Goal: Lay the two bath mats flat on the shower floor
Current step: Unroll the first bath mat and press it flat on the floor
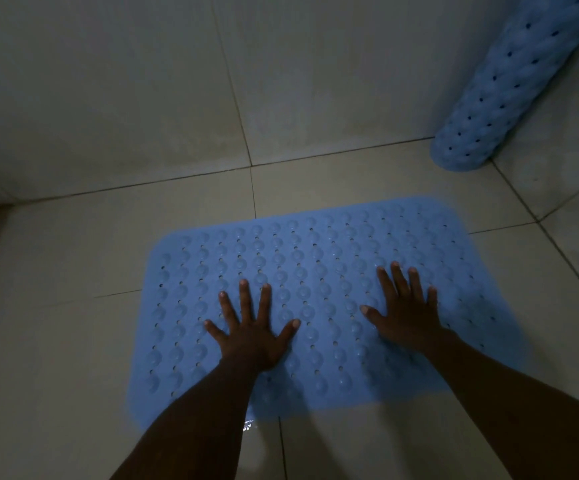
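Note:
A light blue bath mat (315, 265) with rows of round bumps and small holes lies flat on the tiled shower floor (56, 358). My left hand (251, 332) rests palm down on the mat's middle, fingers spread. My right hand (404, 308) presses palm down on the mat's right half, fingers apart. Neither hand holds anything. A second blue bath mat (509, 84), rolled into a tube, leans upright in the far right corner, its lower end on the floor.
Pale tiled walls (125, 91) rise just behind the mat and along the right. A small wet patch (249, 426) glistens on the floor at the flat mat's near edge. Bare floor lies left of the mat.

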A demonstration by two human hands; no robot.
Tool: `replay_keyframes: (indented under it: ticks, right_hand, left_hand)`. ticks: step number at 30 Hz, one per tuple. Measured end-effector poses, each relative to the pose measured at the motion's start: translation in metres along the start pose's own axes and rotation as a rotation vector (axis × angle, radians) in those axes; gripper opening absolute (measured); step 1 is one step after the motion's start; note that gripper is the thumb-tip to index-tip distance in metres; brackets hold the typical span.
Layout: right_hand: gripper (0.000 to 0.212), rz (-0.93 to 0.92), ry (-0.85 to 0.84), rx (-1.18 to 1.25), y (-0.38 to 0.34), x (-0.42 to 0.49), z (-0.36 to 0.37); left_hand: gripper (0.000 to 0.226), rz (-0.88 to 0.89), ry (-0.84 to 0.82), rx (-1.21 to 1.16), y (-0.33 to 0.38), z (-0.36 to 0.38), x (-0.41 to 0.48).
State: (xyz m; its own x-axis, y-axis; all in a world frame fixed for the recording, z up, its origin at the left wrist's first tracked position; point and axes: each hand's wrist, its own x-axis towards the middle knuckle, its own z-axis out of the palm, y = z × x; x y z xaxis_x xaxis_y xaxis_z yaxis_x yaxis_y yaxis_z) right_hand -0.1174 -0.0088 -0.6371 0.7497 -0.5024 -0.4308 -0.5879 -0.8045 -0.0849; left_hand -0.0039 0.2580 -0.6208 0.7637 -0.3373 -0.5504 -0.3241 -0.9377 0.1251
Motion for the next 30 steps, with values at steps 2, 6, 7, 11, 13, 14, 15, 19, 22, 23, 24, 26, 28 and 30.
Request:
replay_keyframes:
  ticks: [2,6,7,11,13,14,15,19,22,23,24,26,28,30]
  right_hand:
    - [0.092,-0.005,-0.005,-0.007,0.0,-0.001,-0.001]
    - [0.09,-0.007,-0.014,-0.005,-0.001,-0.002,-0.003]
    - [0.09,-0.004,-0.016,-0.007,-0.002,-0.002,-0.003]
    - [0.091,0.003,-0.019,-0.011,-0.003,-0.002,-0.004]
    - [0.091,0.002,-0.021,-0.001,-0.003,-0.002,-0.005]
    - [0.091,0.0,-0.018,0.003,-0.003,-0.003,-0.006]
    - [0.091,-0.004,-0.01,0.006,-0.003,-0.003,-0.006]
    - [0.085,-0.03,0.161,0.052,0.001,-0.009,-0.004]
    - [0.079,-0.04,0.295,0.097,0.006,-0.003,-0.006]
    - [0.077,-0.042,0.317,0.096,0.009,0.003,-0.009]
    - [0.075,-0.043,0.341,0.089,0.012,0.011,-0.013]
    - [0.075,-0.044,0.379,0.091,0.02,0.028,-0.022]
    - [0.075,-0.04,0.401,0.1,0.028,0.047,-0.033]
    - [0.075,-0.047,0.437,0.087,0.033,0.069,-0.044]
  left_hand:
    - [0.096,-0.001,0.0,0.004,0.0,0.0,0.001]
    - [0.096,0.0,-0.002,0.003,0.0,-0.001,0.001]
    - [0.096,0.0,-0.002,0.001,0.0,-0.001,0.001]
    - [0.096,-0.004,0.005,-0.002,0.001,0.001,0.003]
    - [0.096,-0.004,0.009,0.001,0.001,0.001,0.004]
    - [0.096,-0.004,0.015,0.002,0.0,0.001,0.004]
    - [0.096,-0.003,0.029,0.007,0.001,0.002,0.003]
    - [0.094,0.023,0.177,0.073,0.009,0.003,0.002]
    - [0.087,0.12,0.229,0.078,0.027,-0.007,0.012]
    - [0.085,0.161,0.238,0.081,0.036,-0.012,0.019]
    - [0.083,0.2,0.248,0.08,0.045,-0.017,0.026]
    - [0.08,0.257,0.27,0.07,0.065,-0.024,0.042]
    - [0.078,0.295,0.298,0.059,0.085,-0.029,0.059]
    - [0.077,0.325,0.315,0.041,0.105,-0.033,0.077]
